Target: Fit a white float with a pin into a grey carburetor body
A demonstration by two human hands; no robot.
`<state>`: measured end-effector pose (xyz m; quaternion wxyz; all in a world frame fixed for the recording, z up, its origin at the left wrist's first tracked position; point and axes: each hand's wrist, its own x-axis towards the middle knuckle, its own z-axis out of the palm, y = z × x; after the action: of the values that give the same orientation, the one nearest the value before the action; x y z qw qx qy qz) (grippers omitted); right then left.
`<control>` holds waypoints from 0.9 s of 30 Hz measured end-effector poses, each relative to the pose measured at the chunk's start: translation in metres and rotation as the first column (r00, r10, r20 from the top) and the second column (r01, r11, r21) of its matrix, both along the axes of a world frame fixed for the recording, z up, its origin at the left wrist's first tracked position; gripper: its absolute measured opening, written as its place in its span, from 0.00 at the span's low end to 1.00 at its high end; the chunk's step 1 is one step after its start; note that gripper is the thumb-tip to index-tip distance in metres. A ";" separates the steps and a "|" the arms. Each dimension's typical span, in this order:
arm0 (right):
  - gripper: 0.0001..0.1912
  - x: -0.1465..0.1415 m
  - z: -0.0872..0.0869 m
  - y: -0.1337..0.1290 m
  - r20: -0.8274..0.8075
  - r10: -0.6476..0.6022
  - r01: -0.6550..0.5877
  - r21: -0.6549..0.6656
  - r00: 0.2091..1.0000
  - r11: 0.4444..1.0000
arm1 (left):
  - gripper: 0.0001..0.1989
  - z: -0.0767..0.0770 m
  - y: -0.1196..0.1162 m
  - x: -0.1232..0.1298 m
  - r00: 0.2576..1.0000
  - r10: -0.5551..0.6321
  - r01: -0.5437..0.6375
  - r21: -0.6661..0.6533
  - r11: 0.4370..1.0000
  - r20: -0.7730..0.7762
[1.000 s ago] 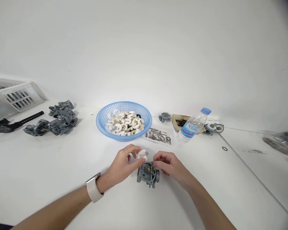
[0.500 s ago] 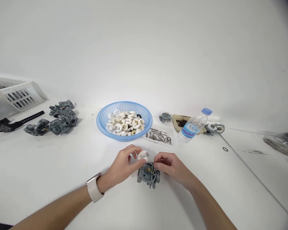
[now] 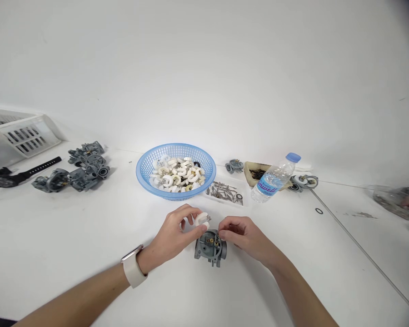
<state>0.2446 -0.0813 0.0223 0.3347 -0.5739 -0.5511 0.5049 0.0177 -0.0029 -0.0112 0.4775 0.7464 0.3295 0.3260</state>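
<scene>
Bottle (image 3: 268,184) left of apparent bag (image 3: 387,202)

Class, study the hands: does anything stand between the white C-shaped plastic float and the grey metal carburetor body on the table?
No loose object visibly does. Only the thumb of the left hand shows between the white C-shaped plastic float it grips and the grey metal carburetor body; the right hand is at the body's upper right edge.

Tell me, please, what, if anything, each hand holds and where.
The left hand holds a white C-shaped plastic float by its outer edge; whether the right hand holds anything is unclear.
</scene>
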 end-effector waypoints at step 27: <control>0.18 0.000 0.014 -0.014 0.152 0.135 -0.160 0.167 0.979 0.973 | 0.14 0.003 0.000 0.000 1.000 -0.006 0.006 0.042 0.999 -0.009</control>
<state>0.2446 -0.0957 0.0359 0.3069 -0.5327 -0.6573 0.4359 0.0179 -0.0029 -0.0087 0.4613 0.7586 0.3226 0.3280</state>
